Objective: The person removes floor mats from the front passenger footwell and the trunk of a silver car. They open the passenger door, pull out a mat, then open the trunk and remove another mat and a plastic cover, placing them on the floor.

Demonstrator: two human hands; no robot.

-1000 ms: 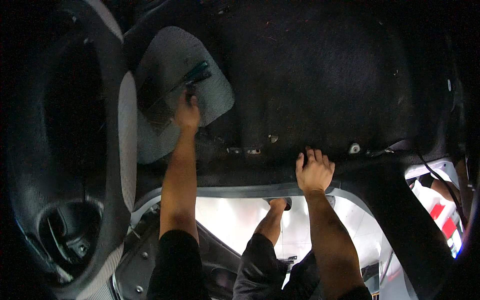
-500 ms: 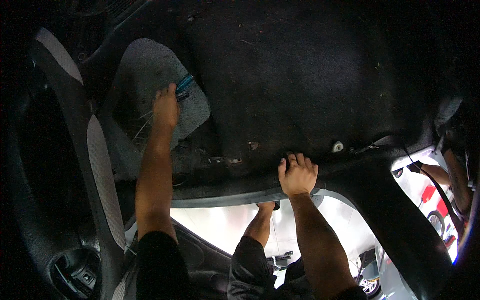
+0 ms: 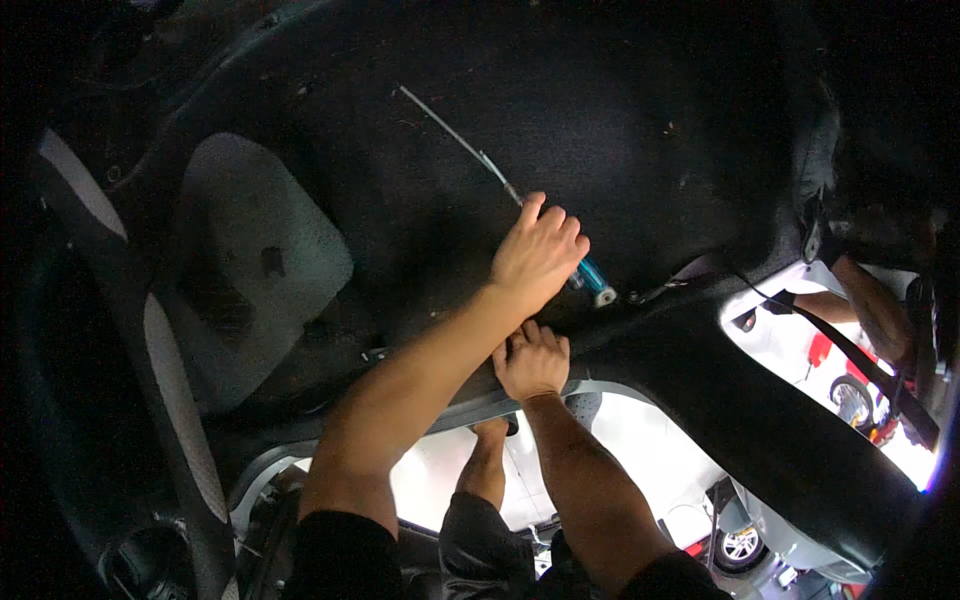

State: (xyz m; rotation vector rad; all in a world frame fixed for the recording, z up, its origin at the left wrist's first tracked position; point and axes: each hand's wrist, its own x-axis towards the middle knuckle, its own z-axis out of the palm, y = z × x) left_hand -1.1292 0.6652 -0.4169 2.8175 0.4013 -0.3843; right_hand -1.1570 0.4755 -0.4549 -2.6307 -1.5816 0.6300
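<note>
My left hand point(image 3: 540, 250) is closed around the blue handle point(image 3: 592, 274) of a long, thin-shafted tool, perhaps a screwdriver. Its metal shaft point(image 3: 440, 122) points up and left over the dark carpet point(image 3: 620, 130). A second, shorter tip seems to lie along that shaft, though its other end is hidden in my grip. Just below, my right hand point(image 3: 535, 365) rests with fingers spread on the carpet's edge by the door sill point(image 3: 470, 408). By the lower end of the handle is a pale round fitting point(image 3: 604, 297).
A grey pad point(image 3: 280, 200) lies on the carpet to the left. Beyond it runs a dark panel with grey fabric strips point(image 3: 180, 390). A dark pillar point(image 3: 740, 430) bends down at right. Another person's arm point(image 3: 875, 305) shows at far right, near a dark strap point(image 3: 850, 345).
My left hand has swung from the grey pad to the right with the blue-handled tool, whose shaft now points up-left. My right hand stays by the sill. The view has shifted.
</note>
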